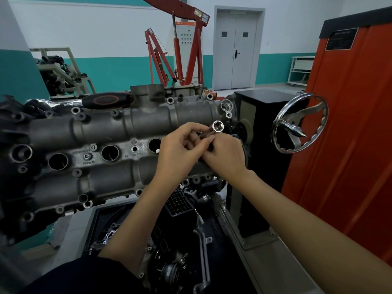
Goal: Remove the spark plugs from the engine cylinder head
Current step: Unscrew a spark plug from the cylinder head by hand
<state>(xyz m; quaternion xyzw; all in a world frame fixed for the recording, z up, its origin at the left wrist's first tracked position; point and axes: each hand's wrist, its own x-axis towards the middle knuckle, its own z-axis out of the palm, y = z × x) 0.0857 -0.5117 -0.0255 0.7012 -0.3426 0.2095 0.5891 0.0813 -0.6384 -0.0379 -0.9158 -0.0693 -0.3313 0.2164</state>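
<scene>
Chromed steel catches the light in the head view: the spark plug socket (214,130) is pinched between the curled fingers of the left hand (180,151) and the right hand (224,157), at about one o'clock from the nearest plug well (155,144) in the cylinder head (106,132). If either grip slackens, it could drop into the engine below; the ratchet (91,101) resting along the head's twelve o'clock edge could slide off if jarred.
</scene>
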